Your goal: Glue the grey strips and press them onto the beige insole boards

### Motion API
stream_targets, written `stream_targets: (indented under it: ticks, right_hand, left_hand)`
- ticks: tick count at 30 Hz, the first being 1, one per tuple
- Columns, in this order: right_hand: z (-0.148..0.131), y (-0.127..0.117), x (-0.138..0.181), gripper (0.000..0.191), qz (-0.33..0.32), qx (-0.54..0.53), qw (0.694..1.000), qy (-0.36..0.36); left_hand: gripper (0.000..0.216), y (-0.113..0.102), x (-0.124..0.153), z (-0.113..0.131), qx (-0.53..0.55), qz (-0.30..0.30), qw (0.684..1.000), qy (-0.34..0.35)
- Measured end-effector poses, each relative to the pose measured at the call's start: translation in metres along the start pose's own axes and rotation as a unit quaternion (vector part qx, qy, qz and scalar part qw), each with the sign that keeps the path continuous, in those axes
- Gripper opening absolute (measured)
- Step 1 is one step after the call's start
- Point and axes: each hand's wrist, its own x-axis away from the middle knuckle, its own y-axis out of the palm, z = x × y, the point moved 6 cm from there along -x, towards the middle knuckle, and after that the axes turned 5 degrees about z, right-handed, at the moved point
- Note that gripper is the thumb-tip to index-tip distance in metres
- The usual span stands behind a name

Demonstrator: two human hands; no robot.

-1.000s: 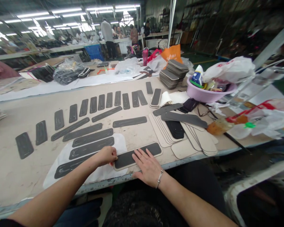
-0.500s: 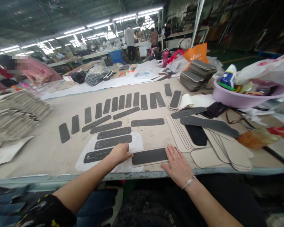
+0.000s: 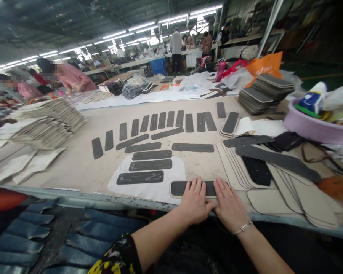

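Note:
A dark grey strip [image 3: 178, 188] lies on a slightly larger beige rounded backing piece [image 3: 171, 195] at the table's front edge. Both my hands press on it from above. My left hand [image 3: 194, 201], with a ring, rests flat across the strip's middle, fingers stretched out. Beside it my right hand [image 3: 229, 203] lies flat over the strip's right end, a bracelet on the wrist. The thumbs come close together and cover part of the strip. To the left, several dark strips with glossy streaks, such as this one [image 3: 140, 177], lie on a white sheet [image 3: 117, 161].
More dark strips stretch in a row [image 3: 161, 120] behind. Beige panels [image 3: 234, 171] fan out at right, below a lilac basin [image 3: 317, 125] of supplies. Stacked dark pieces [image 3: 255, 101] stand behind. Pale sheets [image 3: 45, 129] are piled at left. Co-workers [image 3: 76, 78] bend over work farther back.
My left hand has left the strip's left end and now lies flat on its middle, next to my right hand. The view has swung left.

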Motion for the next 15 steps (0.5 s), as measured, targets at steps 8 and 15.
stream_targets:
  ticks: [8, 15]
  right_hand:
    - [0.001, 0.003, 0.001, 0.071, 0.0, -0.026, 1.0, 0.013]
    - [0.004, -0.022, -0.011, 0.061, -0.03, -0.116, 0.993, 0.023]
  left_hand:
    - [0.076, -0.006, 0.04, -0.056, -0.024, -0.017, 1.0, 0.01]
    - [0.076, -0.005, 0.05, -0.065, -0.03, 0.005, 0.999, 0.01]
